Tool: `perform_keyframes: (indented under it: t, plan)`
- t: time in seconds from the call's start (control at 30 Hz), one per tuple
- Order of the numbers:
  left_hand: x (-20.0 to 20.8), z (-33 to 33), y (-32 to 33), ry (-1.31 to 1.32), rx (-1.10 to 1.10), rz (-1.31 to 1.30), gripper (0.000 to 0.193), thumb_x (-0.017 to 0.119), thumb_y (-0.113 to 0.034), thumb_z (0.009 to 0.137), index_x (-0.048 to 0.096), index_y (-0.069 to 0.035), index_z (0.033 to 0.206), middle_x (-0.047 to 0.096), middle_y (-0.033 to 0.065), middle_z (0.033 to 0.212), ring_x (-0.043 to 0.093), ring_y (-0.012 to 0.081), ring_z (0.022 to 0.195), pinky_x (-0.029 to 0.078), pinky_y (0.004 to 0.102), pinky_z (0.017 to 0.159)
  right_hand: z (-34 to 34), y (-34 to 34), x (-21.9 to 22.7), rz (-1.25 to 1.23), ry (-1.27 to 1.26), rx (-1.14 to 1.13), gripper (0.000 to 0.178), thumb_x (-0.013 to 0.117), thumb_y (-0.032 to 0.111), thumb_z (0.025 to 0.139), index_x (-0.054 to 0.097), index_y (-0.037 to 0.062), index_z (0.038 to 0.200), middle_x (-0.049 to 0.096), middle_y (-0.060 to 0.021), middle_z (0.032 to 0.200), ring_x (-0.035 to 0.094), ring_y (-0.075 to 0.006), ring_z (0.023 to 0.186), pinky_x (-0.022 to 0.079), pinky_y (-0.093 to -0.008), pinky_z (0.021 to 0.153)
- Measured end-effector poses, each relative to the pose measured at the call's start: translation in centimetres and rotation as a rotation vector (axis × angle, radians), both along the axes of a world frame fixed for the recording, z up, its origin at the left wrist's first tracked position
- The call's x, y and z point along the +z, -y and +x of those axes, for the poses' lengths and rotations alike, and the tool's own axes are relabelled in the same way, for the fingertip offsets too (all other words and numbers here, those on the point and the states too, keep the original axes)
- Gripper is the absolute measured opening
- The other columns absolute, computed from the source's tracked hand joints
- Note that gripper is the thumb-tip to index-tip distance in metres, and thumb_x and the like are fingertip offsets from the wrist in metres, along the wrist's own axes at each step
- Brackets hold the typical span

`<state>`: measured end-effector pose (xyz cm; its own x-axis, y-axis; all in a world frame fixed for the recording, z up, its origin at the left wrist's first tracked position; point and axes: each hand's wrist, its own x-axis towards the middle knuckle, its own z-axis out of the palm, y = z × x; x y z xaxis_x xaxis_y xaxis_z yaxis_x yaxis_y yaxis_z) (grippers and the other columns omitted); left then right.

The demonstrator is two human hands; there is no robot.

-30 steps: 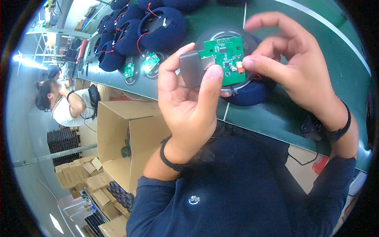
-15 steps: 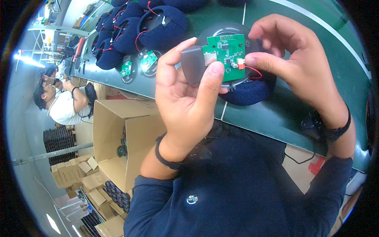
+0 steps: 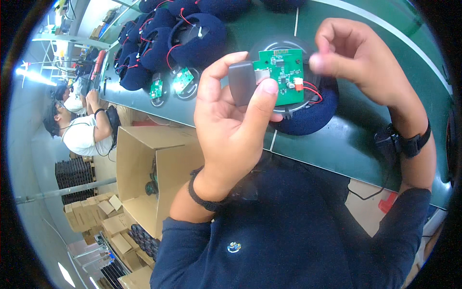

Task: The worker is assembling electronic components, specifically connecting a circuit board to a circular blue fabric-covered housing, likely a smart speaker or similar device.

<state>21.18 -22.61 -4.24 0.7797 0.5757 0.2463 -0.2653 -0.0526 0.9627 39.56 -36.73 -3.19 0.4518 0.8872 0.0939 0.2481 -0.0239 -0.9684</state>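
Note:
In my left hand (image 3: 236,106) is a green circuit board (image 3: 287,79), gripped with the thumb on its face and the fingers behind. A dark grey block (image 3: 242,82) is at the board's left edge, against my palm. Red and dark wires (image 3: 314,91) leave a small white-and-red connector (image 3: 298,85) on the board's right side. My right hand (image 3: 344,58) hovers just right of the board, apart from the connector. Its thumb and forefinger are pinched together, blurred, with nothing visible between them. Behind the board lie a clear round cover and a dark blue fabric-covered round housing (image 3: 308,120).
More blue round housings (image 3: 197,38) with red wires crowd the far left of the green table (image 3: 356,144). Two clear covers with boards (image 3: 184,81) lie nearby. An open cardboard box (image 3: 139,168) stands left, below the table edge. Another person (image 3: 86,132) sits beyond it.
My right thumb has left the connector, and the hand has drawn up and slightly right. The wires now hang bunched beside the board. My left hand and the board have shifted a little right.

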Motion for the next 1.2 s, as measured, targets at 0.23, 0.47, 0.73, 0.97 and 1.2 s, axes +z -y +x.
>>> perform_keyframes:
  t: [0.23, 0.47, 0.73, 0.97, 1.2]
  plan:
    - [0.9, 0.7, -3.7, 0.315, -0.134, 0.985, 0.036, 0.072, -0.003, 0.088, 0.06, 0.0, 0.121, 0.068, 0.0224, 0.121, 0.065, 0.0325, 0.113, 0.048, 0.0432, 0.102, -0.4, -0.4, -0.5, 0.312, -0.018, 0.116, 0.069, 0.06, 0.05, 0.098, 0.043, 0.0038, 0.147, 0.057, -0.0162, 0.14, 0.054, -0.0257, 0.132, 0.039, -0.0394, 0.111]
    - [2.1, 2.9, -5.1, 0.346, -0.137, 1.257, 0.047, 0.076, 0.001, 0.071, 0.067, -0.002, 0.117, 0.066, 0.0244, 0.126, 0.061, 0.04, 0.121, 0.045, 0.0452, 0.106, 0.9, 0.9, 0.7, 0.156, 0.093, 0.206, 0.089, 0.095, 0.043, 0.062, 0.061, -0.0038, 0.131, 0.058, -0.0159, 0.14, 0.056, -0.0265, 0.129, 0.04, -0.0411, 0.112]
    - [4.2, 2.0, -4.3, -0.054, -0.146, 1.239, 0.039, 0.069, -0.013, 0.085, 0.068, 0.002, 0.121, 0.061, 0.0229, 0.13, 0.061, 0.0348, 0.117, 0.047, 0.0398, 0.101, -2.2, 0.5, 1.5, 0.274, 0.722, -0.047, 0.112, 0.094, 0.023, 0.061, 0.032, -0.001, 0.151, 0.05, -0.0175, 0.149, 0.062, -0.0318, 0.124, 0.048, -0.0405, 0.106]
    - [2.0, 1.6, -0.7, -0.052, 0.166, 1.23, 0.018, 0.067, -0.006, 0.088, 0.068, 0.002, 0.104, 0.056, 0.0148, 0.086, 0.058, 0.0315, 0.078, 0.047, 0.0409, 0.07, -3.1, 0.1, -0.1, 0.343, 0.975, -0.083, 0.115, 0.096, 0.034, 0.057, 0.037, -0.0014, 0.149, 0.057, -0.0207, 0.134, 0.068, -0.0351, 0.109, 0.056, -0.0404, 0.091]
    - [0.7, 3.5, -0.9, -0.069, 0.211, 1.106, 0.01, 0.059, -0.008, 0.096, 0.058, 0.002, 0.097, 0.056, 0.0188, 0.089, 0.058, 0.0391, 0.079, 0.047, 0.0458, 0.072, -3.7, 0.1, 0.4, 0.382, 1.039, -0.081, 0.119, 0.095, 0.041, 0.055, 0.037, -0.0042, 0.149, 0.066, -0.0219, 0.12, 0.069, -0.0353, 0.101, 0.056, -0.04, 0.086]
